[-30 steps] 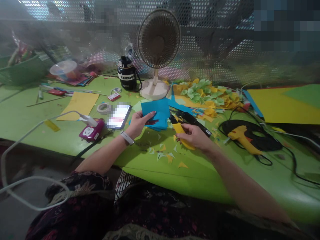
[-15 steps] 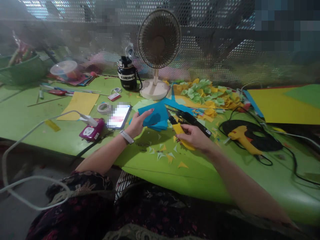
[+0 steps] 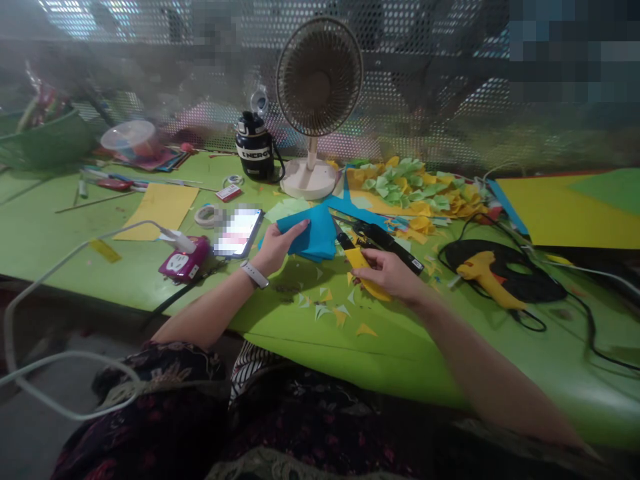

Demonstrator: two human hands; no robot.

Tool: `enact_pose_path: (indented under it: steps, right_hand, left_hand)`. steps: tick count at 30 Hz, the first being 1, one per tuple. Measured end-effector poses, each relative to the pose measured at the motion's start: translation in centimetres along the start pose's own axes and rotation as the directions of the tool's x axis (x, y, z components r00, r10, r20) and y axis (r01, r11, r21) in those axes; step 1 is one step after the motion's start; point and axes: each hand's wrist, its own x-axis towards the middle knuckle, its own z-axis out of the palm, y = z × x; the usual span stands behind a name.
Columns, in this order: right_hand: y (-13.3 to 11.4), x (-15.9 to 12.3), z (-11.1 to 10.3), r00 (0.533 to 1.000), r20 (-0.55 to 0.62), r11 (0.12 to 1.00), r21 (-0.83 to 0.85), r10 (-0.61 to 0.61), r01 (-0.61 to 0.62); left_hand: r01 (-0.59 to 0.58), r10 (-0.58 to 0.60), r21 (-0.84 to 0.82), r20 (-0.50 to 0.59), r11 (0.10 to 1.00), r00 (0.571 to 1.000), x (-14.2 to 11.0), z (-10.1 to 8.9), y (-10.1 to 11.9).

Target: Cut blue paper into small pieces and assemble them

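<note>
Two hands of ours work at the worktop [image 3: 320,353]: the left hand [image 3: 280,250] grips folded blue paper [image 3: 313,233], just left of the right hand [image 3: 390,273], which clasps a yellow paper strip [image 3: 356,260], its long axis slanting forward-left.

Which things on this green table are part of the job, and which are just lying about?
In use: folded blue paper in left hand; yellow-handled scissors in right hand.
Lying about: yellow glue gun, white desk fan, black flask.
</note>
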Motion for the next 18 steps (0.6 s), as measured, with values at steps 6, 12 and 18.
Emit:
enact_pose_path:
  steps: [6, 12, 18]
  right_hand:
    - [-0.04, -0.05, -0.01, 0.999, 0.034, 1.0, 0.011, 0.011, -0.011]
    - [-0.1, -0.11, 0.09, 0.999, 0.041, 1.0, 0.013, 0.003, -0.004]
    - [-0.05, -0.24, 0.02, 0.998, 0.056, 1.0, 0.022, 0.009, -0.01]
  left_hand:
    - [-0.009, 0.008, 0.021, 0.02, 1.0, 1.0, 0.02, -0.06, -0.1]
    - [0.005, -0.006, 0.029, 0.02, 1.0, 1.0, 0.04, -0.02, 0.01]
    - [-0.008, 0.009, 0.032, -0.015, 0.999, 1.0, 0.15, -0.15, 0.06]
